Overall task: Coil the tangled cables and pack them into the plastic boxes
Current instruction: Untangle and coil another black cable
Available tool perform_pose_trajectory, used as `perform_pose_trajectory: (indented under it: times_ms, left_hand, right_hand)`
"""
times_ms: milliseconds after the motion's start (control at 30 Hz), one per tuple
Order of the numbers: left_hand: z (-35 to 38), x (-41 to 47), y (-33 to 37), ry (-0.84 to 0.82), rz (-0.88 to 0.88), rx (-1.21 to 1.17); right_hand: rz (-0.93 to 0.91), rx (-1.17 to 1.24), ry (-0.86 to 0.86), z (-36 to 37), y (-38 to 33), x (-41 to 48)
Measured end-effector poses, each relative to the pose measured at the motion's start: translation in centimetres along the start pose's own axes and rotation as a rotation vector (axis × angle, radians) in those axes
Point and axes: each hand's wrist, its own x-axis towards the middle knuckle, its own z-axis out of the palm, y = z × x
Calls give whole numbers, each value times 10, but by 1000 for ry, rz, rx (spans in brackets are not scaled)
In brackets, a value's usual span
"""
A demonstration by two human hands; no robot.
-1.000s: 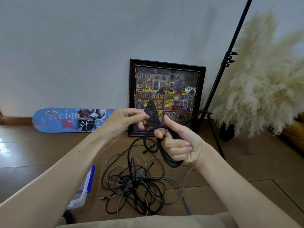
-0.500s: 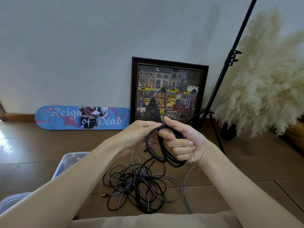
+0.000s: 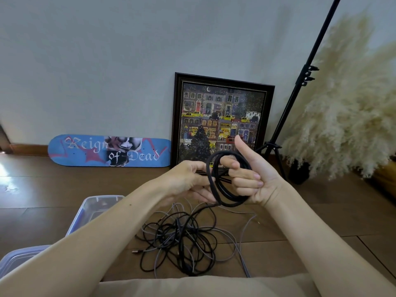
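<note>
My right hand (image 3: 255,181) holds a black cable coil (image 3: 227,196) of a few loops in its curled fingers, thumb raised. My left hand (image 3: 188,181) pinches the same black cable at the coil's left side. The cable's loose end drops from the coil into a tangled pile of black and grey cables (image 3: 184,243) on the wooden floor below my hands. A clear plastic box (image 3: 94,206) with a blue rim lies on the floor at the left, partly hidden by my left forearm. A second clear box (image 3: 19,258) shows at the lower left edge.
A framed picture (image 3: 220,123) and a blue skateboard deck (image 3: 107,151) lean on the wall behind. A black tripod stand (image 3: 276,144) and pampas grass in a dark pot (image 3: 342,108) stand at the right. My lap in beige fabric (image 3: 192,286) fills the bottom edge.
My left hand has come in from the upper left to the coil and taken hold of the cable. My right thumb has lifted. The view has tilted, bringing the boxes into sight.
</note>
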Motion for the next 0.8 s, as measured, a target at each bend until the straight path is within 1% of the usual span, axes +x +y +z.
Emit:
perform_pose_trajectory:
  times_ms: [133, 267, 367, 433, 500, 600, 667, 800]
  left_hand:
    - [0, 2, 2, 23, 20, -52]
    - [2, 6, 2, 108, 57, -94]
    - [4, 10, -1, 160, 86, -86]
    - [6, 11, -1, 172, 100, -90]
    - [6, 10, 0, 154, 100, -98]
    - [8, 8, 1, 104, 54, -82]
    - [11, 8, 0, 93, 22, -88]
    - [15, 8, -3, 85, 1, -108]
  right_hand:
    - [27, 31, -88, -5, 0, -1]
    - [34, 66, -122, -5, -1, 1]
    - [16, 17, -79, -2, -2, 2]
    - [-31, -59, -1, 3, -2, -1]
    - [-60, -103, 74, 6, -1, -4]
    - [-65, 2, 18, 4, 2, -2]
    - [-83, 31, 14, 1, 4, 2]
    - [-107, 109, -87, 3, 6, 6]
